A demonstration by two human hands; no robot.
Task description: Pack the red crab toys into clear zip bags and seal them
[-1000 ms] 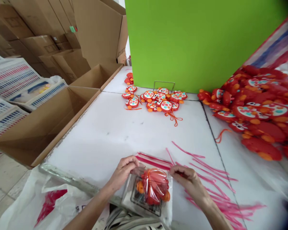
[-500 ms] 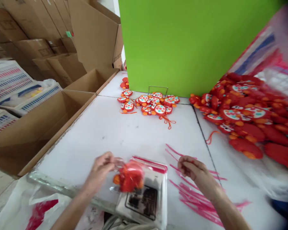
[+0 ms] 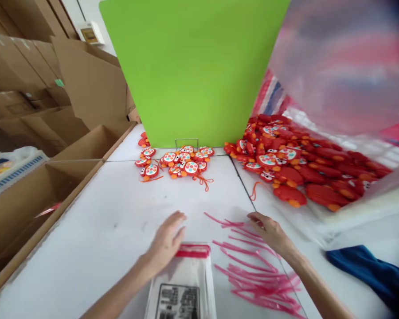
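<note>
My left hand [image 3: 168, 241] is over the top edge of a stack of clear plastic bags [image 3: 178, 280], its thumb and fingers apart and nothing in them. The bags have a pink-red strip along the top and a dark printed label. To the right, my right hand [image 3: 271, 231] hovers by loose pink strips [image 3: 256, 281] spread on the table. Its thumb and forefinger are a little apart, with nothing visible between them. Inside the open carton [image 3: 64, 212] at the left lies a small clear-and-red packet [image 3: 49, 209].
Red toys with dotted white faces lie in a small group [image 3: 188, 163] and a large pile [image 3: 286, 164] at the back. A green board [image 3: 196, 71] stands behind them. Blue cloth [image 3: 369, 274] lies at right. Stacked cartons [image 3: 9, 73] rise at far left.
The bagged red toy has left my left hand, and a red packet now shows in the carton. My left hand has moved over the bags. The view has shifted right.
</note>
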